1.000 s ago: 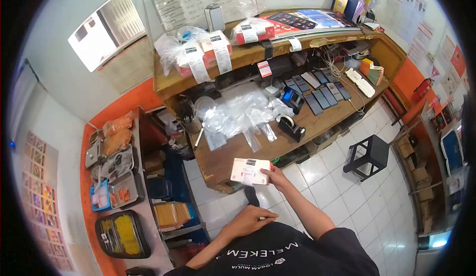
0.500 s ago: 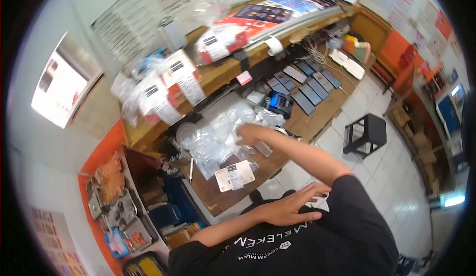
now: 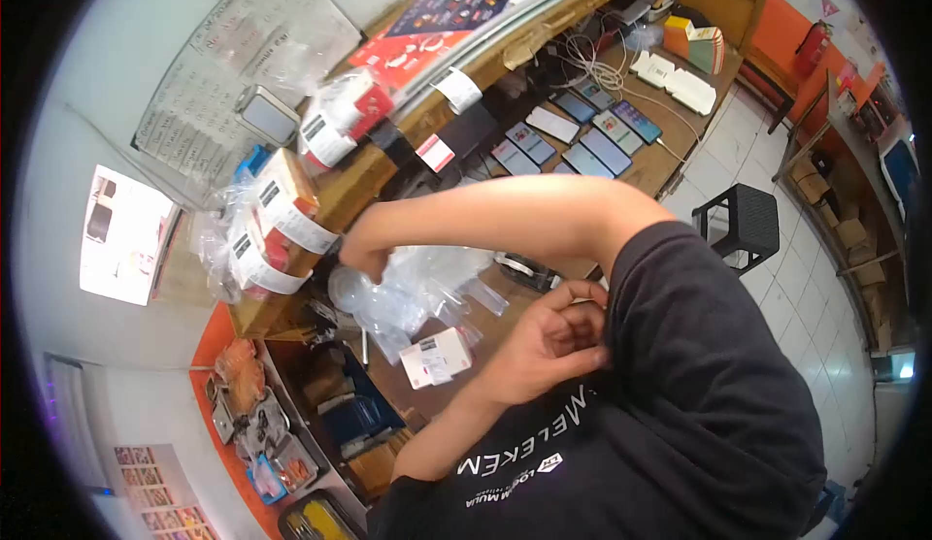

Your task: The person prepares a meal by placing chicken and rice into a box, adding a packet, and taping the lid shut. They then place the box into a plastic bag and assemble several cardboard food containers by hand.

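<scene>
My right hand (image 3: 365,245) is stretched to the left, over the edge of a heap of clear plastic bags (image 3: 413,293) and beside a round roll of clear tape (image 3: 347,290). Its fingers point down and are partly hidden, so what they hold, if anything, cannot be made out. In front of my chest, my left hand (image 3: 553,341) has loosely bent fingers, with the thumb apart and no object visible in it, close to my right sleeve (image 3: 646,268). A white box with a label (image 3: 434,358) lies on the wooden desk (image 3: 427,402) below the bags.
Wrapped packages (image 3: 282,205) stand on the raised shelf (image 3: 354,186) at the left. Several phones (image 3: 597,152) lie at the back of the desk, near cables (image 3: 594,66). A tape dispenser (image 3: 526,271) sits below my right forearm. A black stool (image 3: 743,225) stands right.
My right hand has moved left across the plastic bags, toward the packages. The fingers of my left hand have bent inward near my sleeve. The view has shifted.
</scene>
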Available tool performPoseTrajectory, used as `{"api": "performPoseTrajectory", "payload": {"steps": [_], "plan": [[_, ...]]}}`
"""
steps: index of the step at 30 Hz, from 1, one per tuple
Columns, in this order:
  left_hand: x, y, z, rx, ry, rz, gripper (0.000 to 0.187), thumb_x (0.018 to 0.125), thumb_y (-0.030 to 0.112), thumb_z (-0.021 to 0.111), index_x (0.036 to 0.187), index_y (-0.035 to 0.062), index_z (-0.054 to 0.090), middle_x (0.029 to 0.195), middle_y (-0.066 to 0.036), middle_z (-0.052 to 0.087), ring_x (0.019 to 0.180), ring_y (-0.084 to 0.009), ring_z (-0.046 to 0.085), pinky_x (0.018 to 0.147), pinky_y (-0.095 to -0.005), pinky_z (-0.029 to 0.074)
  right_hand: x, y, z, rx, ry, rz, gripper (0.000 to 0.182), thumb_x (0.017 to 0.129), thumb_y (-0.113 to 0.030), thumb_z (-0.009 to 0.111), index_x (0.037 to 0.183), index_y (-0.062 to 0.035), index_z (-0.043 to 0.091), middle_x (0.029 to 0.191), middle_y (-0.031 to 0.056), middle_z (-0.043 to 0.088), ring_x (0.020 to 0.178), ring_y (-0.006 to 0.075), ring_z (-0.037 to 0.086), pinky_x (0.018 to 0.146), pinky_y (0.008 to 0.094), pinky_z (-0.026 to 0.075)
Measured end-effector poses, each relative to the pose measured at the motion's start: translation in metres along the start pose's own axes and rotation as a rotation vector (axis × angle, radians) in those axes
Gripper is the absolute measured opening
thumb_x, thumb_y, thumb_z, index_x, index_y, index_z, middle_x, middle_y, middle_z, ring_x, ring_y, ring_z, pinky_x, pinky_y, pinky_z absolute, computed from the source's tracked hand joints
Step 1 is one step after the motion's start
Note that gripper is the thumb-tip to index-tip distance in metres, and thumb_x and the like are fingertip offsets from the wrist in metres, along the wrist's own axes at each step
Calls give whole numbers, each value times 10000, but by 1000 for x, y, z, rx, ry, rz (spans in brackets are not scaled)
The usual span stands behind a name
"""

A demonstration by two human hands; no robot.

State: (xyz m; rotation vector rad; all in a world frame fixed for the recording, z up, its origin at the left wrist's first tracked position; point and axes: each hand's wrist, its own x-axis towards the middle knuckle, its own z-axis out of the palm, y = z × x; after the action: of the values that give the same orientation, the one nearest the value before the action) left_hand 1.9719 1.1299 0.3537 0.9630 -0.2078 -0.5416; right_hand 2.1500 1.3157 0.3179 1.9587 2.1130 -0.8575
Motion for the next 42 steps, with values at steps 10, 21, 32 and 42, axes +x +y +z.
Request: {"api": "performPoseTrajectory", "payload": {"steps": [10, 21, 32, 42], "plan": [[31, -10, 78, -800, -136, 360, 469, 787, 218, 637, 1105, -112, 539, 1307, -342, 504, 1272, -419, 465, 1028, -493, 363, -53, -89, 2, -337, -137, -239, 424, 826, -389, 713, 1123, -85, 727, 1135, 109, 706, 1033, 294, 656, 861, 462, 520], [98, -49, 159, -1289, -346, 756, 735, 932, 448, 517, 1428, -77, 379, 1423, -324, 444, 1311, -415, 463, 1077, -518, 346, -105, -104, 25, -320, -92, -522, 416, 812, -380, 727, 1132, -113, 730, 1142, 102, 707, 1032, 299, 656, 863, 459, 521], [132, -46, 161, -1280, -415, 783, 924, 872, 512, 562, 1432, -158, 261, 1466, -369, 336, 1384, -438, 352, 1136, -526, 262, -122, -119, 15, -386, -46, -596, 413, 798, -370, 740, 1141, -141, 733, 1149, 95, 708, 1032, 304, 656, 864, 457, 523], [163, -34, 126, -1236, -431, 783, 1108, 818, 571, 603, 1436, -232, 154, 1506, -409, 238, 1449, -459, 251, 1190, -533, 185, -122, -100, 19, -376, -31, -568, 414, 786, -362, 753, 1150, -166, 736, 1156, 88, 710, 1031, 308, 656, 866, 454, 524]]}}
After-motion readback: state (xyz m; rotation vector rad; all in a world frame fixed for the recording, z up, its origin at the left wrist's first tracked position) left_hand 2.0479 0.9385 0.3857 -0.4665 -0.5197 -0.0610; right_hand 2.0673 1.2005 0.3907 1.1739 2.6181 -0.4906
